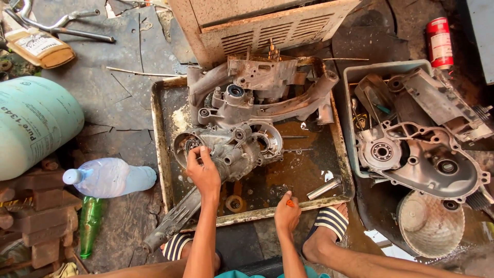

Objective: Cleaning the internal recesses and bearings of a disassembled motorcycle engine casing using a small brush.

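Left hand: the left hand rests on the engine case, fingers bent together over its round opening on the left side.
Right hand: the right hand sits at the tray's near rim, closed on a small orange-tipped tool.
Gas cylinder: pale green cylinder with dark lettering, lying at far left.
Bottles: clear plastic bottle with blue cap lying on its side; green glass bottle just below it.
Tray: rusty, oily metal tray holding the engine case in the middle.
Tub: grey tub with more engine parts, right of the tray.
Can: red can with a white label, top right.
Floor: cracked, dirty concrete floor.
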